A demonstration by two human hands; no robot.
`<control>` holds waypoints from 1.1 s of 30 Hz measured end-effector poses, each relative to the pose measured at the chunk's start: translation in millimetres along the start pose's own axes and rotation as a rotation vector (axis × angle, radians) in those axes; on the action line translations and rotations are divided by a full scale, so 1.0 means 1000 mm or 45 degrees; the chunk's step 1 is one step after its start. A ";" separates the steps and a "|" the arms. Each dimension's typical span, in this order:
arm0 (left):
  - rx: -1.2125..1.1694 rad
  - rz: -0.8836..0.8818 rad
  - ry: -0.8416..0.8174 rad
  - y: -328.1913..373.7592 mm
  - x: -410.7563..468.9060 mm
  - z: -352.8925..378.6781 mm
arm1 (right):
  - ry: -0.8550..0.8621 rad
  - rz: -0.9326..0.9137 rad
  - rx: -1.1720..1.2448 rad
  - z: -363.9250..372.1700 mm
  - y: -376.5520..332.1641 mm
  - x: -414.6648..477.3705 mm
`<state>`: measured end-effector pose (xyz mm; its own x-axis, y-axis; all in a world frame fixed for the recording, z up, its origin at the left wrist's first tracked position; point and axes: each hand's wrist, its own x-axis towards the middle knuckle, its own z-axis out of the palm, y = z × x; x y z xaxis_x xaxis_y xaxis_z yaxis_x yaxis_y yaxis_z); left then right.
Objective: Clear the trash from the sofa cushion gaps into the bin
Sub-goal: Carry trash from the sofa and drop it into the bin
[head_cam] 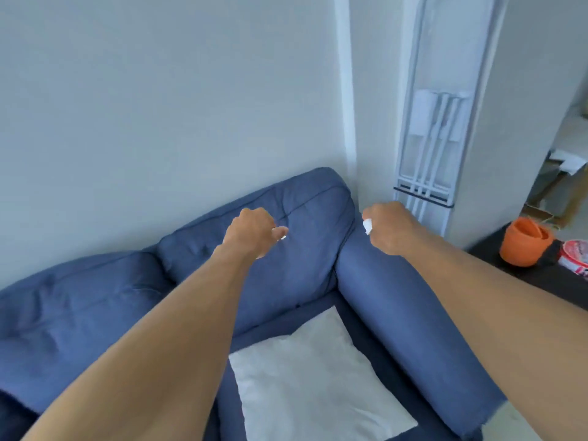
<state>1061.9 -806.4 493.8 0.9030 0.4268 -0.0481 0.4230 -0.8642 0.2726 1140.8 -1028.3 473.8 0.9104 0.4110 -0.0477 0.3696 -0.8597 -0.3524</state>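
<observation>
Gripping white trash (367,226) in the right hand (389,227) above the sofa (286,275), left hand (251,232) curled, cannot tell if holding anything.

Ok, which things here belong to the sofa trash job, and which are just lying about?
Job: blue sofa, right hand gripping a white paper scrap, left hand.
Lying about: white pillow, folded white rack, pink-and-white packet; orange container, role unclear.

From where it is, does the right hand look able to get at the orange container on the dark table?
Probably yes. The right hand, gripping a white wad, is above the sofa armrest, and nothing stands between it and the orange container on the dark table.
</observation>
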 end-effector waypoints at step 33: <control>0.289 -1.202 0.775 -0.425 -0.562 -0.297 | 0.139 -1.478 -0.003 0.002 -0.621 -0.337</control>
<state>352.5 -600.3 690.4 0.0584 0.9354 0.3488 0.9723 -0.1324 0.1924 604.7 -632.5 707.1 0.0361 0.9229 0.3832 0.9914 0.0151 -0.1298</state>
